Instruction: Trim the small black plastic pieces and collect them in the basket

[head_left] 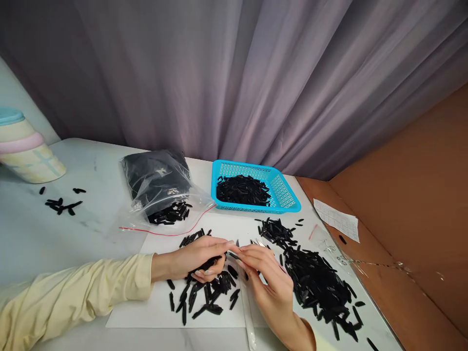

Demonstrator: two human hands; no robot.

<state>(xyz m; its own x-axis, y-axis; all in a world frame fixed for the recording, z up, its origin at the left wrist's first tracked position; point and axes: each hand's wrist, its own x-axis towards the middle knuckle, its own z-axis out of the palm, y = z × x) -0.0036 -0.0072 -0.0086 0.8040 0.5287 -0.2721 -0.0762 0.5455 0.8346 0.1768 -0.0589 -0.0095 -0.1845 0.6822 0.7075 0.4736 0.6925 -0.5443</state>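
Note:
My left hand (206,256) and my right hand (268,278) meet at the fingertips over a white sheet (135,312). Between the pinched fingers is a small dark elongated piece (234,255), mostly covered by them. A dark pointed tip (237,242) shows just above the fingertips; what it belongs to is hidden. Under and around my left hand lies a loose pile of thin black elongated pieces (210,295). Right of my right hand spreads a larger pile of the same black pieces (318,282).
A blue perforated basket (288,192) holds many black pieces. Left of it lies a clear zip bag (199,195) with black contents and a red seal line. A pastel lidded container (32,151) stands far left. A paper slip (338,220) lies at right, before a curtain (219,87).

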